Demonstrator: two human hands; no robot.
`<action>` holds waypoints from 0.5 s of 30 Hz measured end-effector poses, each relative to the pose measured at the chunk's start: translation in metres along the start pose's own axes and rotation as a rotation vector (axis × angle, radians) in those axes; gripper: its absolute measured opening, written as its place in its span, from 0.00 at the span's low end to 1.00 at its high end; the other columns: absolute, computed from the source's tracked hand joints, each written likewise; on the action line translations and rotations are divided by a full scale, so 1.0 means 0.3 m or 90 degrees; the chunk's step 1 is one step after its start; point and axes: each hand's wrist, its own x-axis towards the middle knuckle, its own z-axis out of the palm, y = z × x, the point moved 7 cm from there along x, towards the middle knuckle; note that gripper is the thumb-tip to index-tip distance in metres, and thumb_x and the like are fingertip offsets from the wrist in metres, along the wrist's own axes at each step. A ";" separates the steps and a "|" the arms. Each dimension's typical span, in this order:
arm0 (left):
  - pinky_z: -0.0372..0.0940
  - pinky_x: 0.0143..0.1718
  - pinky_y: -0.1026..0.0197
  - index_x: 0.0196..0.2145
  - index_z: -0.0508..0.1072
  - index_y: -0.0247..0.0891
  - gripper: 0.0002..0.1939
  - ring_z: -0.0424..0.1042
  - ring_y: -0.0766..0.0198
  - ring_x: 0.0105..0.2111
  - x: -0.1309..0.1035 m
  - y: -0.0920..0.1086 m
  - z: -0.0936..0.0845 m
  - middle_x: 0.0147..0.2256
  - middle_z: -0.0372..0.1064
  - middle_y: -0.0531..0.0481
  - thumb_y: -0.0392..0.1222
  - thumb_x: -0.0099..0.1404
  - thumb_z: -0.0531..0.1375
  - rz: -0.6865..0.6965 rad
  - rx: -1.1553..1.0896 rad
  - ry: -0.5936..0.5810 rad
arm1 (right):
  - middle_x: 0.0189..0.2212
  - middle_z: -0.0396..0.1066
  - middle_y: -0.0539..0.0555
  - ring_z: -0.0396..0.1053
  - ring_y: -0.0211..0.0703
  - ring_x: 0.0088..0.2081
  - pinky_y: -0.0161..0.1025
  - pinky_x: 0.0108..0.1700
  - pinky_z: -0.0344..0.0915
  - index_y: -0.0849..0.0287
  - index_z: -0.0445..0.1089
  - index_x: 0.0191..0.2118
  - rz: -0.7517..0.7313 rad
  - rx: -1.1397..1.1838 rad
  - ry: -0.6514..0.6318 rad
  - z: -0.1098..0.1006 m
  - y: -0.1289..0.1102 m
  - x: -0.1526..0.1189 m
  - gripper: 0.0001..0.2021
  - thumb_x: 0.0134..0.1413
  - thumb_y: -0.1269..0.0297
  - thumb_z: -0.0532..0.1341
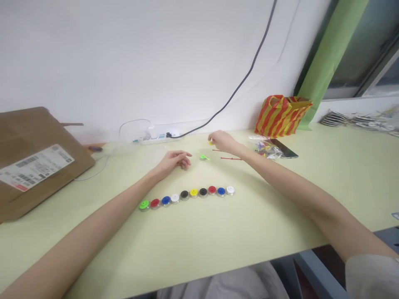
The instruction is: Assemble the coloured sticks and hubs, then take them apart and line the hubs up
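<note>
My left hand rests by the tabletop with its fingers loosely curled and apart, holding nothing. My right hand reaches farther back, its fingertips pinched on a small yellow piece whose full shape is hidden. Between the hands sits a clear round piece with a bright green top and a green strip sticking out to its right. Two thin red sticks lie under and beside my right wrist. Nearer to me runs a row of small clear discs with coloured tops, among them green, red, blue, white, black and yellow.
A cardboard box stands at the left. Against the wall lies a white power strip with a black cable. At the right are a plastic bag of coloured parts, a dark tablet-like slab and a red-yellow striped bag.
</note>
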 end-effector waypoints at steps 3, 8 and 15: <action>0.70 0.33 0.58 0.43 0.80 0.31 0.22 0.75 0.61 0.27 0.000 0.001 0.003 0.32 0.79 0.39 0.55 0.63 0.69 0.002 -0.002 -0.003 | 0.46 0.78 0.64 0.73 0.50 0.46 0.40 0.48 0.63 0.65 0.76 0.53 -0.031 0.056 0.041 -0.028 -0.004 0.004 0.19 0.59 0.80 0.57; 0.70 0.33 0.58 0.44 0.80 0.30 0.22 0.76 0.61 0.27 -0.003 0.004 0.004 0.32 0.79 0.39 0.55 0.64 0.69 0.009 0.002 -0.001 | 0.40 0.79 0.58 0.72 0.43 0.39 0.37 0.43 0.64 0.64 0.80 0.44 -0.106 0.183 0.039 -0.065 -0.096 0.008 0.17 0.56 0.81 0.55; 0.69 0.34 0.59 0.43 0.80 0.31 0.21 0.76 0.60 0.29 0.007 -0.012 -0.007 0.33 0.80 0.39 0.54 0.63 0.69 0.014 -0.012 0.006 | 0.36 0.76 0.55 0.71 0.41 0.36 0.36 0.42 0.65 0.62 0.80 0.36 -0.268 0.214 -0.171 0.047 -0.313 -0.035 0.16 0.54 0.83 0.56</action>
